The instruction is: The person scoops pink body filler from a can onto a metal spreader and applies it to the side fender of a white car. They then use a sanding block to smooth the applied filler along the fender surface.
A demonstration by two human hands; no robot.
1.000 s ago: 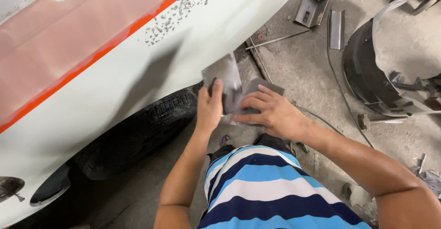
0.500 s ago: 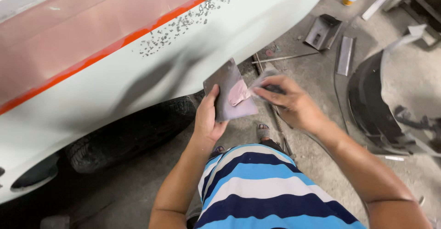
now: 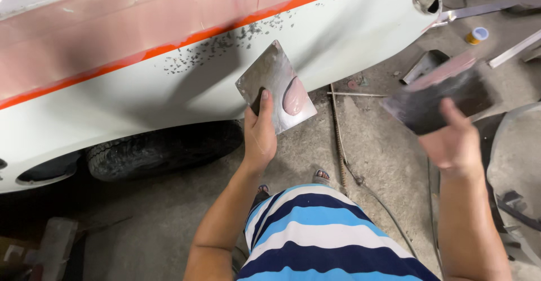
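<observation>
My left hand (image 3: 259, 134) grips a square metal plate (image 3: 269, 78) by its lower edge, thumb on its face. A pink smear of body filler (image 3: 294, 96) lies on the plate. My right hand (image 3: 453, 144) is out to the right, holding a dark flat spreader blade (image 3: 437, 92) that is blurred by motion. Both are held in front of a white car body panel (image 3: 141, 112) with an orange stripe and a pinkish sanded band above it. A speckled patch of chipped paint (image 3: 225, 47) sits just below the stripe.
A black tyre (image 3: 163, 148) shows under the panel. On the concrete floor lie a thin metal rod (image 3: 338, 140), metal strips, a small tin with a blue lid (image 3: 478, 34) and a dark curved car part (image 3: 515, 168) at the right. My feet are below.
My hands have come apart: the right hand swung the spreader away to the right, off the plate. The left hand keeps the plate, now with a filler smear showing. The view shifted left.
</observation>
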